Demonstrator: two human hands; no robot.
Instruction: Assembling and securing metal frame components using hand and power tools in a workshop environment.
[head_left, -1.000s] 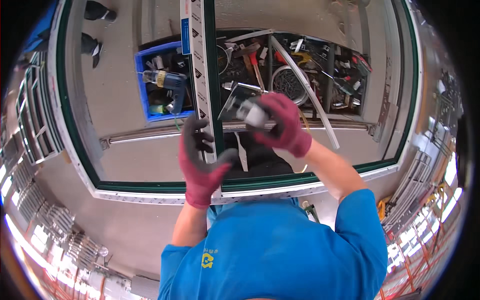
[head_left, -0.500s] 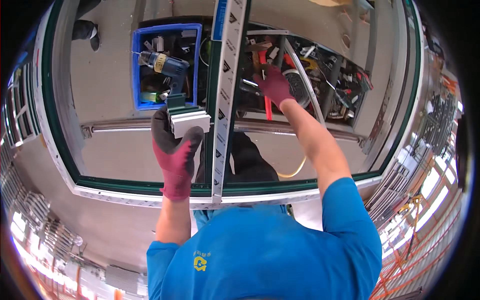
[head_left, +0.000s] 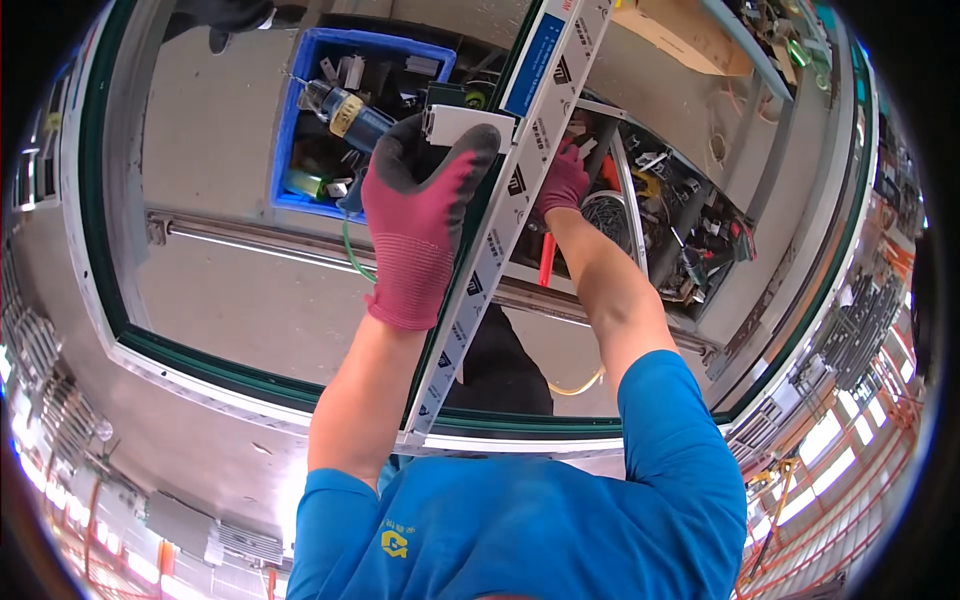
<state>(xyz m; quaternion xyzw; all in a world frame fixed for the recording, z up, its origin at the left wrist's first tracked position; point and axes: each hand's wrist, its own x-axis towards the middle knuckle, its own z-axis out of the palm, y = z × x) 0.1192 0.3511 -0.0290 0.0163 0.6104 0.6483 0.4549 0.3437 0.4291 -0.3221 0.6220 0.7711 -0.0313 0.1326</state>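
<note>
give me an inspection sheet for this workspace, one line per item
surface: pale panel inside a green-edged frame
job's things: long aluminium profile crossing the frame; small white profile piece at left fingertips
clutter: blue bin holding a drill and small parts; tool tray with mixed tools
hands: left hand gloved, gripping beside the long profile; right hand gloved, reaching into the tool tray, grasp hidden
cables: green cable; yellow cable
surroundings: metal racks at right
</note>
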